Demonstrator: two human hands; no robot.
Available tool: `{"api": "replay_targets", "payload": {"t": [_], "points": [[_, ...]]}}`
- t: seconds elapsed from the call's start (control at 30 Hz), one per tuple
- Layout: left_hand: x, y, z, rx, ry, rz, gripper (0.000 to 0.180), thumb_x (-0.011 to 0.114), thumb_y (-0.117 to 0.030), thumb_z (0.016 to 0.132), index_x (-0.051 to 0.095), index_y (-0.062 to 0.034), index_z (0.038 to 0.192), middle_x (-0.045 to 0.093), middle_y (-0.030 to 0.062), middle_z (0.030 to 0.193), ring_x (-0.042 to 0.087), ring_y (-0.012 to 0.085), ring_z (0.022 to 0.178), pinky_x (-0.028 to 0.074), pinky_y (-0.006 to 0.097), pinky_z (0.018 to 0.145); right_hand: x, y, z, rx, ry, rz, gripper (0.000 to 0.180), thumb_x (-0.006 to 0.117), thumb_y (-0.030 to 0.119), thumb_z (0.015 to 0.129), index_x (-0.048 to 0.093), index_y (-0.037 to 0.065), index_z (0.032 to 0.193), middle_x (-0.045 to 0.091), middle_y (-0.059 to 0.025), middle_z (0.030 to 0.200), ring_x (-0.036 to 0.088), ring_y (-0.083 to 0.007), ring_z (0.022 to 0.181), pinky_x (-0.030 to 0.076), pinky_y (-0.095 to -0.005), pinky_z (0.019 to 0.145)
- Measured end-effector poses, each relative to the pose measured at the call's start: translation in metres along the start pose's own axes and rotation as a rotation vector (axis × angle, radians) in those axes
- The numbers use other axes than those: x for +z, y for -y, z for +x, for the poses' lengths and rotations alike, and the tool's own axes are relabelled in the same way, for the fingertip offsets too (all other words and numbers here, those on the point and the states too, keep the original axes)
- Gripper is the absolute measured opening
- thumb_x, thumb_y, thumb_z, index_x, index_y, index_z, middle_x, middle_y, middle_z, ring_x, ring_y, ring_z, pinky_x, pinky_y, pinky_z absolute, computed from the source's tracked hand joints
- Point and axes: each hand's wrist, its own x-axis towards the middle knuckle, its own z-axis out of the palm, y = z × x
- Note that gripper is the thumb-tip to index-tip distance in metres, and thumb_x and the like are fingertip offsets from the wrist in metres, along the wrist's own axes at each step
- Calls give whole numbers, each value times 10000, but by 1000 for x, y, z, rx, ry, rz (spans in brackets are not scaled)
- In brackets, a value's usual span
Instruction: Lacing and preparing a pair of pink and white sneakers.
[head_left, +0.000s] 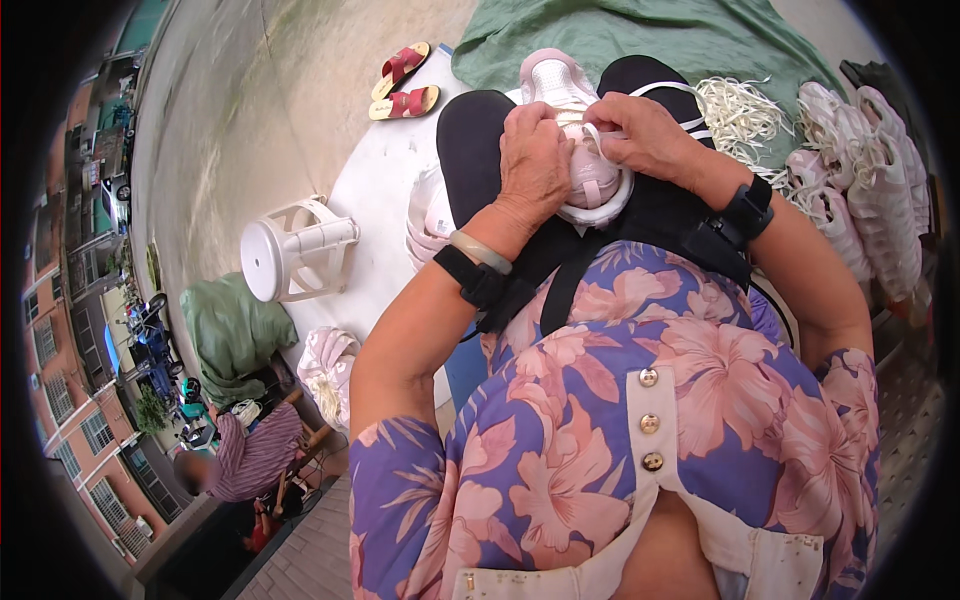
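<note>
A pale pink and white sneaker (pixel 556 78) rests on my lap between my black-covered thighs, its toe pointing away from me and its padded tongue toward me. My left hand (pixel 535 160) is closed along the left side of the shoe's opening, fingertips at the eyelets. On the opposite side my right hand (pixel 645 135) pinches a white shoelace (pixel 655 88) close to the eyelets. Part of that lace loops over my right thigh. My fingers hide most of the eyelet rows, and what exactly the left fingertips grip is partly covered.
Loose white laces (pixel 740 115) lie heaped on a green cloth (pixel 640 35) at the right. Several pale sneakers (pixel 880 190) are piled beyond them. Leftward are another sneaker (pixel 428 215), a white stool (pixel 290 250), red sandals (pixel 405 85) and a person in a striped top (pixel 258 455).
</note>
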Motion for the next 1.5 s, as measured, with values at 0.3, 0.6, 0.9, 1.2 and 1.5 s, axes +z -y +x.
{"api": "replay_targets", "payload": {"t": [0.3,0.6,0.9,1.2,1.5], "points": [[-90,34,-27,-120,-118,247,52,511,-26,810,490,21,803,482,246,1079,494,381,982,394,403,858,-5,8,-13,-275,-205,-27,366,586,124,727,572,82,1090,528,-62,828,545,-217,808,443,-318,740],[-155,103,-102,-366,-58,552,87,552,-65,781,526,11,813,522,212,1062,474,365,1009,352,438,892,-32,19,-33,162,9,853,311,445,172,890,504,1,1143,598,-59,870,565,-85,681,444,-202,666],[-56,12,-10,220,194,486,206,620,-127,712,572,-62,902,534,83,1108,457,291,1089,289,464,952,-65,17,-40,217,149,335,249,518,267,865,597,36,915,521,-58,580,479,-111,498,401,-263,493],[-99,39,-37,109,268,718,88,526,-57,704,551,-62,788,548,68,1011,494,259,1012,320,442,901,-62,10,-40,-231,-266,-484,51,565,73,755,521,66,778,545,-89,676,567,-297,655,444,-394,565],[-100,41,-62,-1,250,555,77,539,-48,737,559,-51,811,577,87,988,521,272,947,361,391,829,-54,-34,-75,-89,-151,-499,96,561,71,764,537,86,856,574,-97,703,581,-297,665,457,-371,558]]}}
